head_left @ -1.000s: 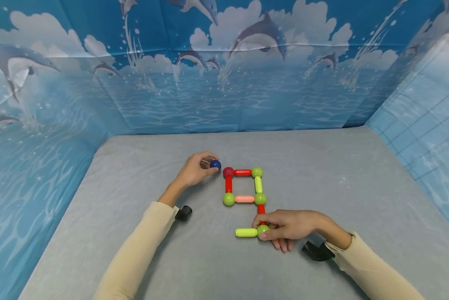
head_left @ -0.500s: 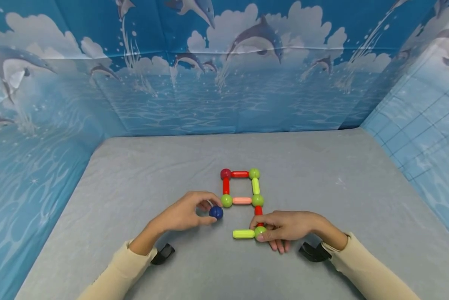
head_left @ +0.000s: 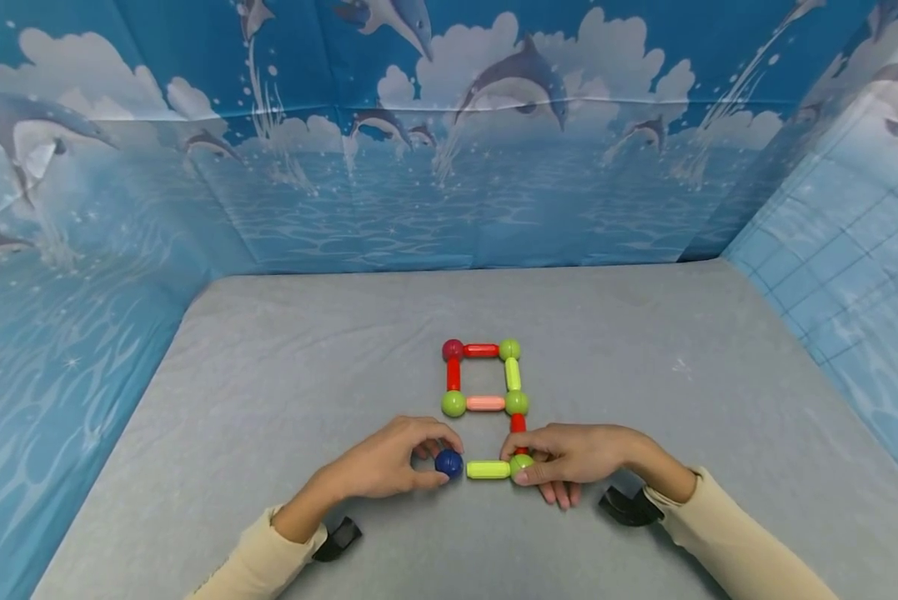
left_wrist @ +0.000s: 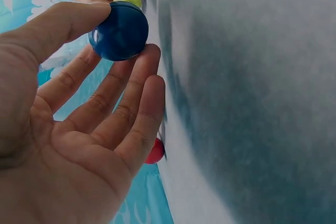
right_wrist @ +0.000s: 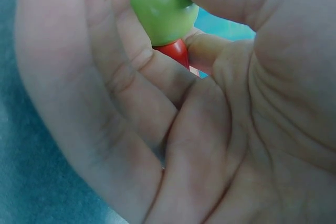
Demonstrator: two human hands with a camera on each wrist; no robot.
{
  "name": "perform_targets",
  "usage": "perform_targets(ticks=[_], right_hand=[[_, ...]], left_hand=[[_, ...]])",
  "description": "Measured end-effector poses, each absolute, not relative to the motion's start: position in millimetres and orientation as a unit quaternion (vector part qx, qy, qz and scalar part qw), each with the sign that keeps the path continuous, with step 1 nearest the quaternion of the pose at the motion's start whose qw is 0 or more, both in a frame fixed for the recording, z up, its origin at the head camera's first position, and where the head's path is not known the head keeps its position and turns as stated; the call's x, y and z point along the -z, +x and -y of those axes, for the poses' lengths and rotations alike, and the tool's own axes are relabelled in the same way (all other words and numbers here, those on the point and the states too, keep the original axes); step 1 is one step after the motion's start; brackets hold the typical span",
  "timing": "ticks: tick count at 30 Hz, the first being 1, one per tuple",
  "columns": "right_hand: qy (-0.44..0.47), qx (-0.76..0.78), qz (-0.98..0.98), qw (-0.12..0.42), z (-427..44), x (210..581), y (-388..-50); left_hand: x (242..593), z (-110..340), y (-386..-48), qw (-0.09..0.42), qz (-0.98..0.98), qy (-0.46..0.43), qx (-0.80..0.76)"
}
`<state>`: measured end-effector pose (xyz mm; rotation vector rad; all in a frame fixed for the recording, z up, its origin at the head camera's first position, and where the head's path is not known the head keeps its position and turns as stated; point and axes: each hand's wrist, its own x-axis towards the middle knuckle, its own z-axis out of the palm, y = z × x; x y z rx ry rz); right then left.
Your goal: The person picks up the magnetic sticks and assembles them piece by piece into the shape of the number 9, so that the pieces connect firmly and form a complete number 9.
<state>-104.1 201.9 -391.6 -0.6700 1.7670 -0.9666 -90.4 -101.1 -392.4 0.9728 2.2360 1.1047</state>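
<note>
My left hand (head_left: 399,458) pinches a dark blue ball (head_left: 449,464) between thumb and fingers, right beside the free end of a yellow-green rod (head_left: 488,470). In the left wrist view the blue ball (left_wrist: 121,31) overlaps that rod's end; whether they touch I cannot tell. The rod's other end joins a green ball (head_left: 521,462), which my right hand (head_left: 587,452) grips with thumb and fingers. From this ball a red rod (head_left: 519,423), partly behind my fingers, runs up to another green ball (head_left: 517,403). The right wrist view shows the gripped green ball (right_wrist: 163,9) close up.
Above the hands lies a square of rods and balls: a crimson ball (head_left: 453,350), green balls at the other corners, red rods, a yellow-green rod (head_left: 512,375) and a pink rod (head_left: 485,403). A dolphin-print cloth (head_left: 449,208) surrounds the grey table (head_left: 306,333).
My left hand has brought the blue ball from beside the crimson ball down toward me, then slightly right to the yellow-green rod's end. The right hand keeps its hold on the green ball.
</note>
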Motion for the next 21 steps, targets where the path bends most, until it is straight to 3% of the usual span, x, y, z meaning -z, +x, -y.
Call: perform_targets(ticks=[21], right_hand=[[-0.274, 0.392, -0.735, 0.481, -197.4, 387.2, -103.7]], left_hand=[[400.0, 98.8, -84.4, 0.224, -0.826, 0.342, -0.389]])
